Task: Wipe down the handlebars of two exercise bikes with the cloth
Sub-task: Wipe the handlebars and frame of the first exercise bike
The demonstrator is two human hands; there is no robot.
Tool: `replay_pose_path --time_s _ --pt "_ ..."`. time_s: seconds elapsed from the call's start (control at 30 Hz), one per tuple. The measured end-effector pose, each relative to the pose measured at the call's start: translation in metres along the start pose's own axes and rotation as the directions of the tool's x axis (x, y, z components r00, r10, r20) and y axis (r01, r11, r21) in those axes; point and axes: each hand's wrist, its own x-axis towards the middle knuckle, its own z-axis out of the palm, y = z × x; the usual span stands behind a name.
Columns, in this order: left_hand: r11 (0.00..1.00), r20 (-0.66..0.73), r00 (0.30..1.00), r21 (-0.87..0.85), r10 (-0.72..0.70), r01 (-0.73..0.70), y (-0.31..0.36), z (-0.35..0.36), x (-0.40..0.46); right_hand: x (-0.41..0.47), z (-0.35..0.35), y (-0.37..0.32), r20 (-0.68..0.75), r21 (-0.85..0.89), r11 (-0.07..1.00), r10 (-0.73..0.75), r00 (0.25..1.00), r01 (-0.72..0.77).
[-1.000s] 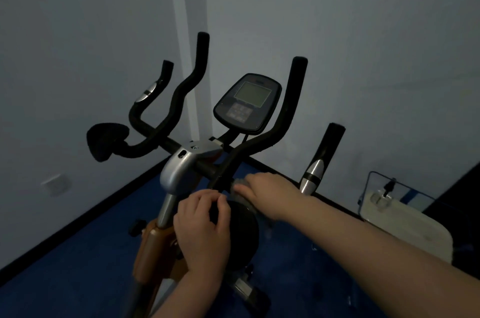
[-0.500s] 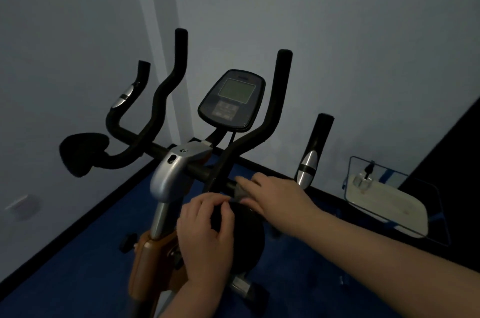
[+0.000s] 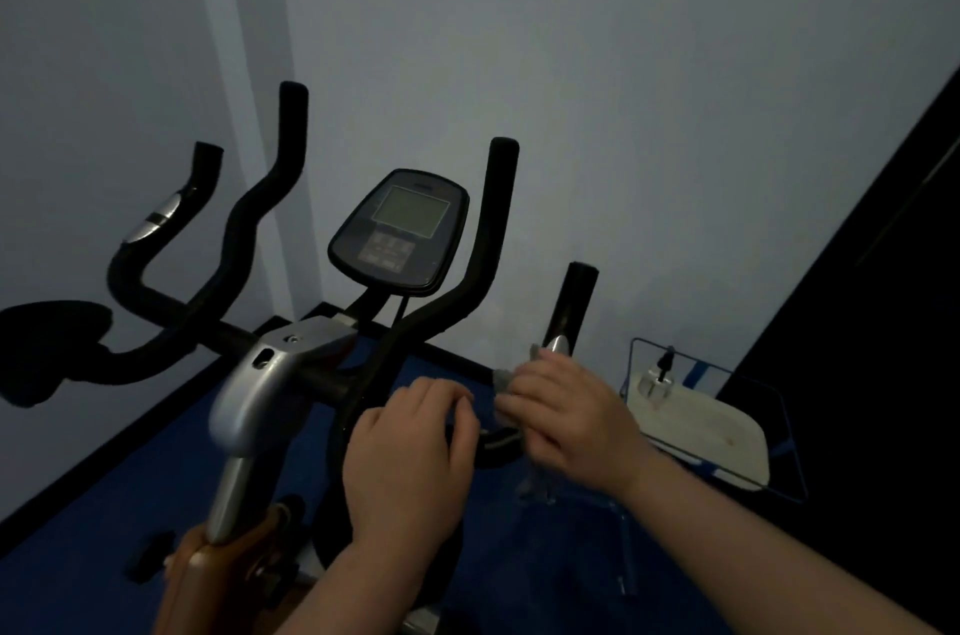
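so, right hand (image 3: 569, 419): fingers curled over a grey cloth (image 3: 503, 381), pressing it onto the low right-side bar of the handlebars (image 3: 483, 250); the cloth shows above the knuckles and a blurred bit hangs below the palm
left hand (image 3: 410, 447): fingers bent and closed over the black round pad at the right end of the crossbar, just beside the right hand; what lies under the palm is hidden
handlebars: black foam-covered, two tall inner uprights and two shorter outer ones; the outer right grip (image 3: 574, 307) stands just behind the right hand, its silver band partly hidden by the knuckles
left outer grip (image 3: 171, 213): curved, with a silver sensor plate, well apart from both hands
console (image 3: 400, 232): dark oval with a pale grey screen, tilted back between the two inner uprights
clamp housing (image 3: 270, 374): silver, at the middle of the crossbar, on a silver post above an orange frame
floor (image 3: 130, 473): blue, meeting grey walls
wire stand (image 3: 701, 421): low at the right by the wall, holding a white pad and a small object too dim to name
lighting: dim, fine detail lost
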Motion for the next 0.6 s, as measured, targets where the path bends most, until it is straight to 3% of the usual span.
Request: replay_pose_path --time_s 0.07,0.17,0.23,0.27,0.33,0.4,0.5,0.6 --pt "1.0 -0.011 1.0 0.004 0.002 -0.002 0.0 0.0 0.0 0.018 -0.011 0.027 -0.033 -0.01 0.995 0.102 0.994 -0.103" --pt "1.0 -0.017 1.0 0.01 -0.017 0.017 0.001 0.0 0.001 0.031 -0.005 0.029 -0.195 0.023 0.968 0.25 0.948 -0.25" --pt "0.999 -0.011 0.999 0.028 -0.033 0.033 0.001 0.001 0.0 0.021 0.009 0.01 -0.233 0.085 0.98 0.197 0.952 -0.181" --pt "0.998 -0.009 0.999 0.039 -0.04 0.04 0.001 0.001 0.0 0.014 0.013 0.002 -0.215 0.095 0.993 0.091 0.972 -0.072" --pt "0.997 0.001 0.998 0.058 -0.057 0.057 0.001 0.001 0.0 0.012 0.01 0.014 -0.118 0.084 0.985 -0.139 0.983 0.15" --pt "0.994 0.015 0.997 0.075 -0.075 0.074 0.002 0.0 0.001 0.026 0.0 0.046 -0.058 0.026 0.975 -0.219 0.974 0.221" --pt "0.986 0.038 0.991 0.119 -0.125 0.12 0.004 0.0 0.002 0.039 -0.01 0.08 -0.146 -0.055 0.987 -0.16 0.976 0.153" --pt "0.977 0.073 0.986 0.166 -0.148 0.134 0.004 0.003 0.003 0.025 0.007 0.057 -0.27 0.053 0.999 0.022 0.963 -0.008"
